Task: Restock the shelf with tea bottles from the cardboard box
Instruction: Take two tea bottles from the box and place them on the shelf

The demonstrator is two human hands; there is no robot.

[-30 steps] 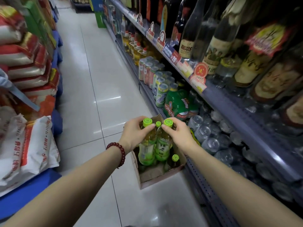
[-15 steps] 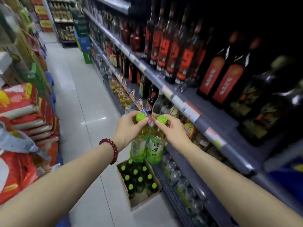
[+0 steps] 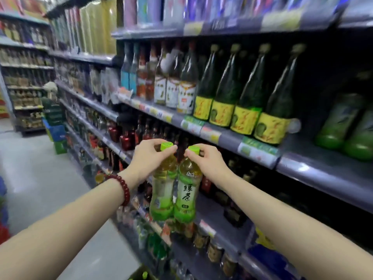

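Two tea bottles have been lifted out of the cardboard box [image 3: 141, 274], now barely seen at the bottom edge, and are held at shelf height, so the picking step is judged done and placing remains. The left bottle [image 3: 163, 190] is pinched at its green cap by the left hand [image 3: 149, 158], the right bottle [image 3: 187, 190] likewise by the right hand [image 3: 207, 162], fingers closed around the caps, bottles touching. Similar green bottles [image 3: 343, 122], blurred, possibly stand on the shelf [image 3: 314, 168] to the right.

Both hands (left [image 3: 148, 158], right [image 3: 207, 161]) raised, fingertips pinched.
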